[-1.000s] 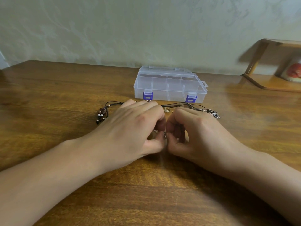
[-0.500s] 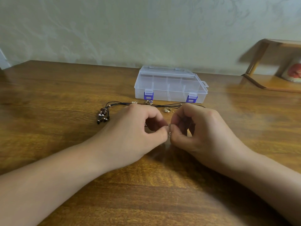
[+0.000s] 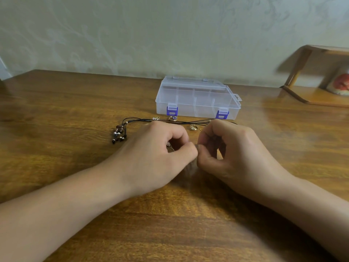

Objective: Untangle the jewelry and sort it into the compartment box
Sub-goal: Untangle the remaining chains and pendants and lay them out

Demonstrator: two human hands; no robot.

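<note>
A clear compartment box [image 3: 196, 100] with two blue latches stands closed at the back middle of the wooden table [image 3: 66, 110]. In front of it lies a black cord necklace [image 3: 181, 121] with a cluster of dark beads [image 3: 119, 133] at its left end. Small gold rings [image 3: 194, 127] and a ring [image 3: 172, 118] lie by the cord. My left hand [image 3: 156, 154] and my right hand [image 3: 232, 152] meet thumb to thumb just in front of the cord, both pinching a thin silver chain [image 3: 170, 145], mostly hidden by the fingers.
A wooden stand [image 3: 309, 95] with a red and white object [image 3: 340, 84] on it sits at the right back. A pale patterned wall runs behind the table. Both forearms cross the front of the table.
Both hands have lifted off the black cord and curled tighter on the thin chain, drawing slightly toward me. The charm at the cord's right end is now hidden behind my right hand.
</note>
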